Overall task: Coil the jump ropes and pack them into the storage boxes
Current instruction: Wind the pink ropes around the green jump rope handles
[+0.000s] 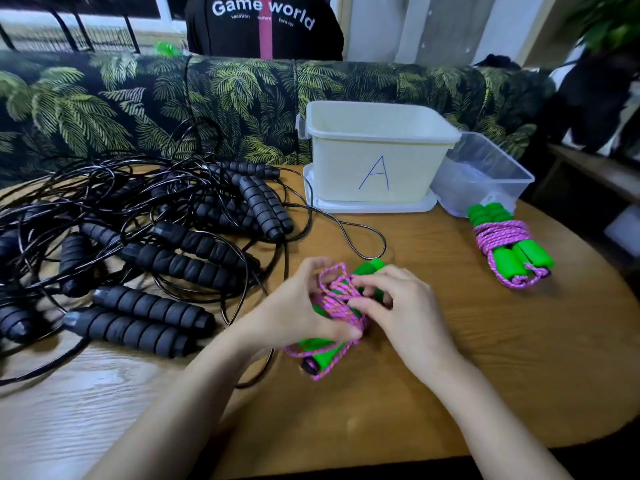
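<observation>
One pink bundle (509,247) lies coiled by the clear box (481,171) (not packed), your left hand (294,306) & right hand (405,306) grip a 2nd rope (337,294) mid-table, half-wrapped; black pile (156,244) loose, box A (377,161) unfilled.

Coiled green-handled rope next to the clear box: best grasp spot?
Pinch the coiled jump rope across its pink-wrapped middle, coming from above. It lies flat on the table, the wraps bind the handles together there, and both long sides look free. Avoid the loose end loop.
</observation>
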